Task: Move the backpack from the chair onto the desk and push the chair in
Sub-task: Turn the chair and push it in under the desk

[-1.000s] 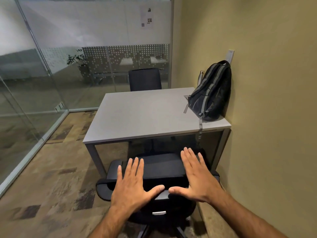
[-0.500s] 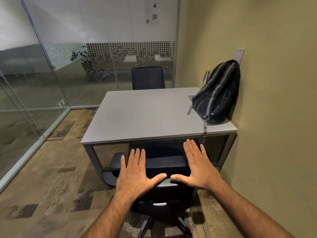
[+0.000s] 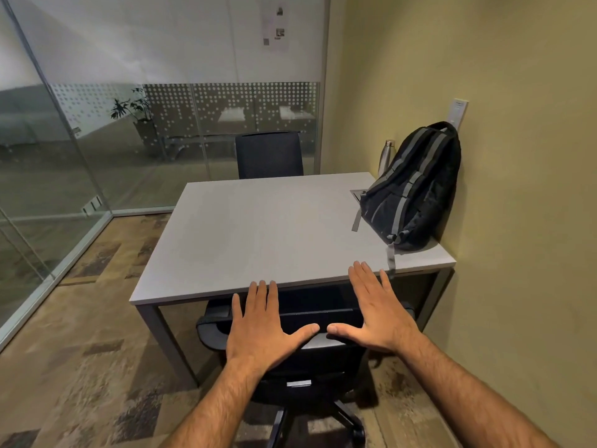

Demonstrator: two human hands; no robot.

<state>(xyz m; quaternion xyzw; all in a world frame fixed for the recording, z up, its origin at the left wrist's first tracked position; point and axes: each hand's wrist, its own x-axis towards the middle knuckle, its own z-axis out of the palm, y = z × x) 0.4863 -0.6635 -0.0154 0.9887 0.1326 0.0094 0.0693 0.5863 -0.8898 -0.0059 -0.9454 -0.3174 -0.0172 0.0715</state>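
Observation:
A black backpack point(image 3: 415, 190) with grey stripes stands on the grey desk point(image 3: 258, 227) at its right side, leaning on the yellow wall. A black office chair point(image 3: 310, 360) sits at the desk's near edge, its seat under the top. My left hand point(image 3: 263, 328) and my right hand point(image 3: 376, 313) lie flat on the top of the chair's backrest, fingers spread, thumbs nearly touching. Neither hand grips anything.
A second black chair point(image 3: 269, 155) stands behind the desk's far side. A steel bottle point(image 3: 386, 155) stands behind the backpack. Glass walls point(image 3: 64, 163) close the room at left and back; the yellow wall point(image 3: 517, 221) runs along the right. Patterned carpet lies left of the desk.
The chair has rolled forward under the desk with both hands flat on its backrest. The fingertips now reach the desk's near edge.

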